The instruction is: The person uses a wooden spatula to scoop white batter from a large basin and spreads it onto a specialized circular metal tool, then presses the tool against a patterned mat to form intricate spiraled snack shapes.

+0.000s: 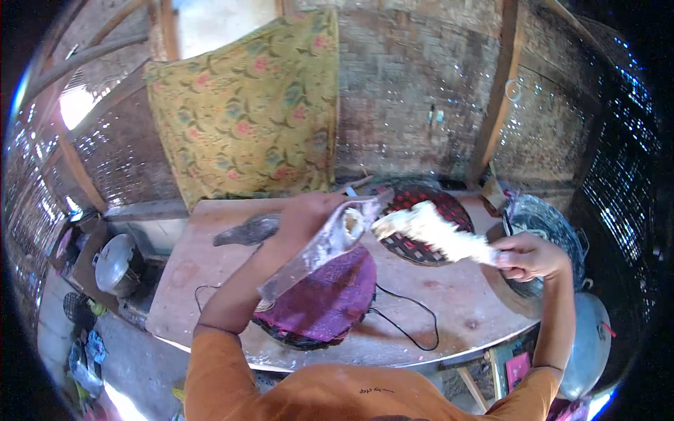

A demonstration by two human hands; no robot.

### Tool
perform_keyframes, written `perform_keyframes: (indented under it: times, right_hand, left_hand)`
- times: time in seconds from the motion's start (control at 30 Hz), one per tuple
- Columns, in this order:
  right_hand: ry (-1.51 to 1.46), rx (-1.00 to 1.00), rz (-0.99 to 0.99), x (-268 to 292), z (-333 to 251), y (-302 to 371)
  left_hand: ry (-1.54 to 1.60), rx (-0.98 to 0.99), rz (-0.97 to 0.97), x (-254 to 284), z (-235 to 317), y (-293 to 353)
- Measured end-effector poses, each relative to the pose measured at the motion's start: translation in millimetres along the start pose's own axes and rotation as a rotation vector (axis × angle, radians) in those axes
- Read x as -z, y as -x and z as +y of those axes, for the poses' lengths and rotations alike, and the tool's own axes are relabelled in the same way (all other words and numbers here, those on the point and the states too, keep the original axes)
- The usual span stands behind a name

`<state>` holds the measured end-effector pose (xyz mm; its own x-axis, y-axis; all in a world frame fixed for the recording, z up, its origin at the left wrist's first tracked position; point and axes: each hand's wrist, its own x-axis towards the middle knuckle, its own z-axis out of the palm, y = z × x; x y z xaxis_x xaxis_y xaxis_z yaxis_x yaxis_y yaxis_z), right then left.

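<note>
My left hand [309, 214] is closed around a long, flat, pale-dusted board [309, 251] held tilted above the table. Near its upper end the board has a round opening with something pale in it. In my right hand [531, 256] is the end of a long, white, shaggy piece [439, 234], whose far tip is close to the board's opening. Glare washes out its detail, so its kind is unclear. Beneath the board lies a purple cloth [330, 298] over a round, dark-rimmed basket. Behind the white piece sits a round red-and-black woven basket [414, 251].
The wooden table [449, 298] carries a looped black cord [421, 344] and a dark grey flat object [246, 230]. At the right stands a large metal pot [540, 210], with a big rounded metal vessel [590, 344] lower down. A lidded pot [116, 263] stands left; a floral cloth [246, 112] hangs behind.
</note>
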<state>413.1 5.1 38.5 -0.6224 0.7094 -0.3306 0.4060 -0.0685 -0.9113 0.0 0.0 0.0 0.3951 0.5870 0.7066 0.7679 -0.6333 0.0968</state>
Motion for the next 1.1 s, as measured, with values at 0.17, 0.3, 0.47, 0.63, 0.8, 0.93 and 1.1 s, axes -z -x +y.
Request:
perform_keyframes:
  times: [0.17, 0.3, 0.47, 0.63, 0.8, 0.93, 1.1]
  right_hand:
    - [0.415, 0.087, -0.037, -59.4, -49.0, -67.0]
    - [1.610, 0.849, 0.556, -128.6, -78.7, -94.6]
    - [1.810, 1.006, 0.627, -157.6, -52.9, -105.3]
    - [1.730, 0.936, 0.723, -145.8, -83.7, -68.3]
    - [1.720, 1.066, 0.651, -149.0, -120.3, -77.8]
    - [1.741, 1.196, 0.593, -159.2, -115.3, -115.6]
    - [1.602, 1.154, 0.681, -146.8, -102.5, -93.8]
  left_hand:
    - [-0.149, 0.012, -0.011, 0.8, -2.9, 20.8]
    - [-0.219, 0.217, -0.134, 2.6, -14.2, 42.6]
    - [0.029, 0.382, -0.160, 27.4, -15.7, 50.8]
    - [0.114, 0.362, 0.093, 59.5, -50.3, 86.6]
    - [-0.204, 0.372, 0.076, 63.8, -32.6, 64.9]
    - [-0.290, 0.372, 0.031, 56.3, -13.9, 39.5]
    - [-0.457, 0.511, 0.097, 52.5, -66.1, 58.7]
